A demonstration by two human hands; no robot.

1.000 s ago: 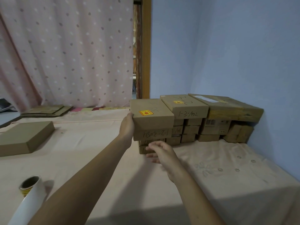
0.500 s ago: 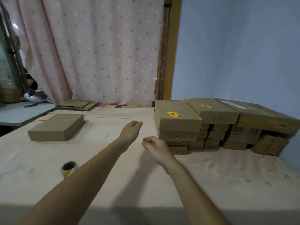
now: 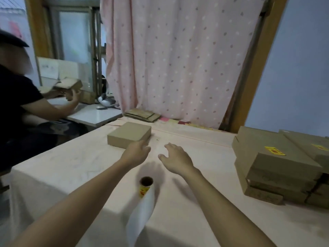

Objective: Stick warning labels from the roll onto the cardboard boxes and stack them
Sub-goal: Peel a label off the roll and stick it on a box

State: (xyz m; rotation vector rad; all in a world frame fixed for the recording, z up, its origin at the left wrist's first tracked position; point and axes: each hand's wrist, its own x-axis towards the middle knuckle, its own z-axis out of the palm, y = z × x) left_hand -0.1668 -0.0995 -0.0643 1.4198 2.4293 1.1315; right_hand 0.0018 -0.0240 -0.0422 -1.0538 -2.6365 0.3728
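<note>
In the head view, both forearms reach from the bottom edge toward the middle of the frame. The left hand (image 3: 138,152) is empty, its fingers loosely extended just beside the near right corner of an unlabelled cardboard box (image 3: 130,134). Motion blur hides whether the fingertips touch the box. The right hand (image 3: 175,158) is released too, with fingers spread and holding nothing above the pale tablecloth (image 3: 71,166).

The label roll (image 3: 145,188) lies on the cloth below and between the hands, its dark core facing the camera. A white strip of backing trails from it toward the bottom edge (only a sliver of yellow and red print shows, too small to read).

At the right edge a stack of boxes (image 3: 267,166) is cut off by the frame. Its top box carries a yellow label (image 3: 275,150), and a second label (image 3: 320,147) shows on the box beside it. The lower boxes are partly hidden.

In the upper left another person (image 3: 17,104), half out of frame, holds a blurred cardboard piece. Flattened cardboard (image 3: 142,114) lies at the foot of the dotted pink curtain (image 3: 178,59).
</note>
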